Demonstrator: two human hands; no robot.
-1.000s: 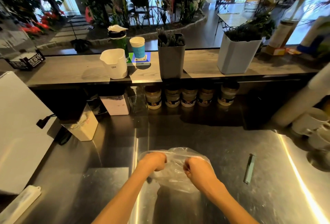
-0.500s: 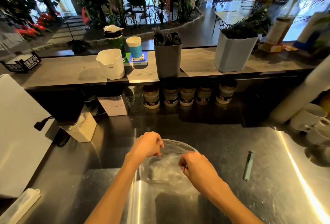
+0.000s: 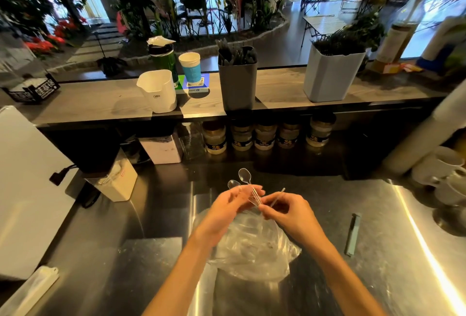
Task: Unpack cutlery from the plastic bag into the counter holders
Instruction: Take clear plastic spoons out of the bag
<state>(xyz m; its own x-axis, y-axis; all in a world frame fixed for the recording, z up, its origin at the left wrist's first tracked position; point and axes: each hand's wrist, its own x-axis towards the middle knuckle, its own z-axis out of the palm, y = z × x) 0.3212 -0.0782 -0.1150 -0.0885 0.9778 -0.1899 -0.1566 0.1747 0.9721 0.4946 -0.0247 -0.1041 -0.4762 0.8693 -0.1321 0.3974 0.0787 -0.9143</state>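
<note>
Steel tabletop [image 3: 378,278], near edge: our left hand [image 3: 227,208] & right hand [image 3: 287,211] pinch clear spoons [image 3: 245,181] w/ fingers above the plastic bag [image 3: 252,247]; slick handles could fan out & drop before the grey holder [image 3: 237,81].

Spoons out of the bag

Both hands have left the plastic bag [image 3: 252,247] and risen above it: the left hand [image 3: 230,208] and right hand [image 3: 287,211] now pinch clear plastic spoons [image 3: 248,184] between their fingers [image 3: 267,211], while the bag lies slack on the table [image 3: 378,252].
</note>
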